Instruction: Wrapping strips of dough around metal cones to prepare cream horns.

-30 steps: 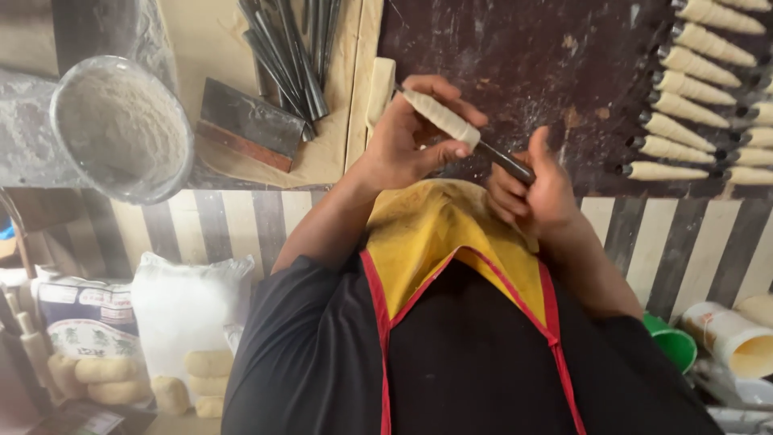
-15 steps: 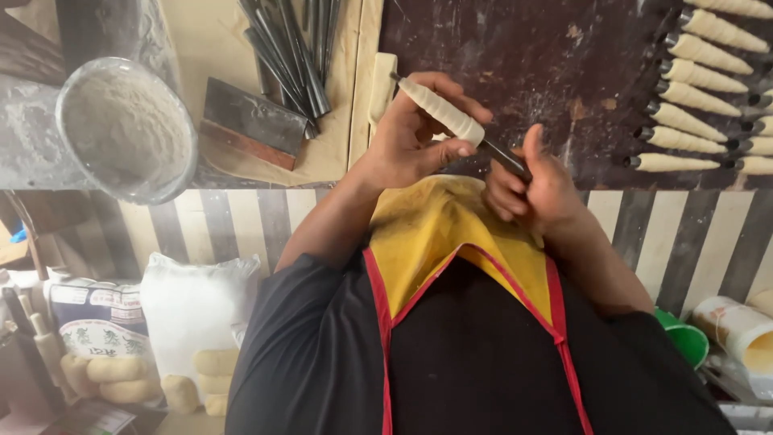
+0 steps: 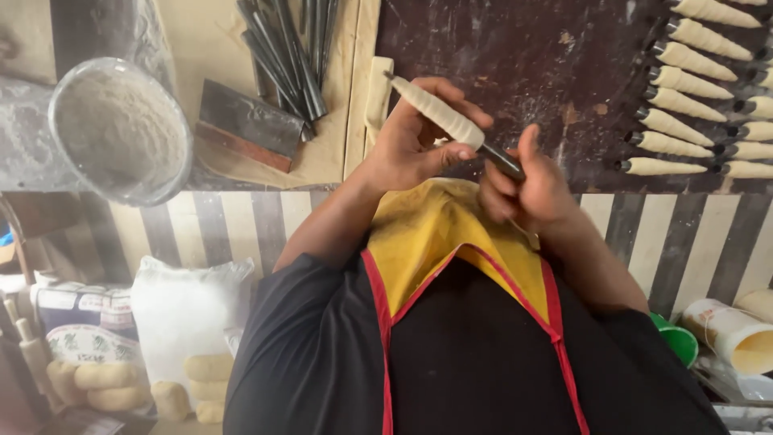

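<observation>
Dough-wrapped cone mould [image 3: 439,113]: light, soft skin, stiff core. L hand [image 3: 415,145] wraps dough; R hand [image 3: 527,185] pinches bare metal end, probably the safest hold.

Bare dark table [image 3: 523,72] lies open just beyond both hands.
Rows of dough-wrapped cones [image 3: 684,80] block the right hand's [image 3: 527,189] outer side; metal rods [image 3: 290,56] and scraper [image 3: 245,125] crowd past the left hand [image 3: 415,141].

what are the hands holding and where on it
A dough-wrapped cone mould. The left hand wraps around its dough-covered middle; the right hand grips the bare dark metal end sticking out of the dough.
</observation>
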